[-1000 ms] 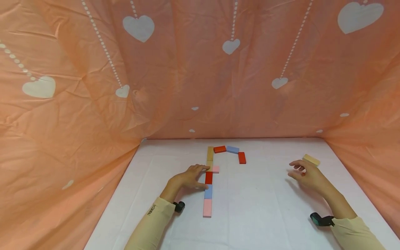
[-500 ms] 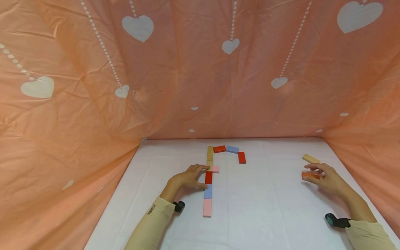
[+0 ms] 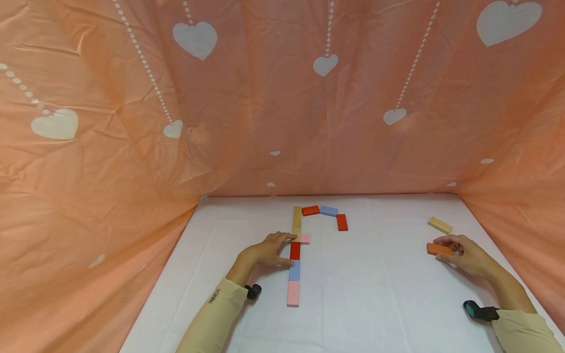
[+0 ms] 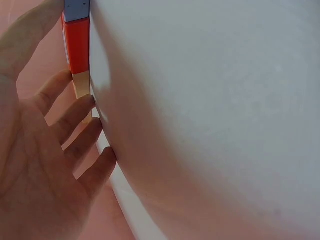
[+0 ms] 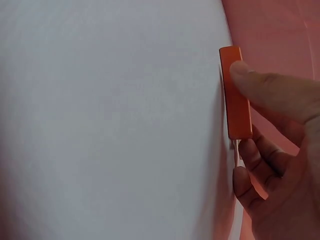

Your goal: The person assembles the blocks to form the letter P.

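Note:
My left hand lies beside a column of flat blocks, its index fingertip at a small pale wooden block and its thumb at a blue block. Between these sits a red block; a pink block ends the column nearest me, and a yellowish block tops it. Over on the right, an orange block is pinched by my right hand, with the thumb on its face and the index finger mostly hidden behind it. Just beyond lies a yellowish block.
From the column's top a red block, a blue block and another red block curve rightward. A small pink block juts from the column's right side. Orange cloth walls the white table behind and at both sides.
My right hand has moved to the right and slightly toward me, and the orange block, mostly covered before, now shows between its fingers. The left hand and the arranged blocks have stayed put.

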`<act>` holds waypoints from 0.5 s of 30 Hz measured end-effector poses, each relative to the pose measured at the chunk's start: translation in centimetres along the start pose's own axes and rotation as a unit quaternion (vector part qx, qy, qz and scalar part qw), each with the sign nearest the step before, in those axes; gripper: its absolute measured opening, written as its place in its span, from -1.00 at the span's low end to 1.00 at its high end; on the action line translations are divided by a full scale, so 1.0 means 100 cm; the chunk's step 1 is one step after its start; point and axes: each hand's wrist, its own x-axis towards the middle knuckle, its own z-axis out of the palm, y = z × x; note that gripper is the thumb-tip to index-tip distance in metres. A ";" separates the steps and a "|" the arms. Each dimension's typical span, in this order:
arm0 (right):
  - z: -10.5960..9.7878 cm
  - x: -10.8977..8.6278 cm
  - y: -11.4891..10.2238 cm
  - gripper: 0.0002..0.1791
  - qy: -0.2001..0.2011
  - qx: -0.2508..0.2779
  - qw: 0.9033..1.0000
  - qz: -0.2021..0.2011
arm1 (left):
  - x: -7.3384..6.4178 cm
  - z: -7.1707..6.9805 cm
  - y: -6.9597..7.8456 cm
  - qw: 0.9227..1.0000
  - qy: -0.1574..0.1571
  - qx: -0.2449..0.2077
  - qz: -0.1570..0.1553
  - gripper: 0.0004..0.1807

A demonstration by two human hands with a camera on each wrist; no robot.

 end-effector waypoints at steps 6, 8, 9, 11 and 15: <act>-0.001 0.001 -0.002 -0.70 -0.007 0.004 1.000 0.011 | 0.000 0.000 0.000 1.000 0.002 -0.003 -0.002 -0.07; -0.001 0.001 -0.002 -0.70 -0.010 0.003 1.000 0.017 | 0.000 0.000 0.000 1.000 0.002 -0.002 -0.002 -0.07; -0.001 0.001 -0.003 -0.70 -0.010 0.001 1.000 0.019 | -0.001 0.000 0.000 1.000 0.002 -0.001 -0.003 -0.07; -0.001 0.001 -0.004 -0.70 -0.008 -0.002 1.000 0.024 | -0.001 0.000 0.001 1.000 0.002 0.000 -0.004 -0.07; -0.001 0.003 -0.009 -0.70 -0.010 -0.002 1.000 0.026 | -0.002 0.001 0.002 1.000 0.003 0.001 -0.009 -0.07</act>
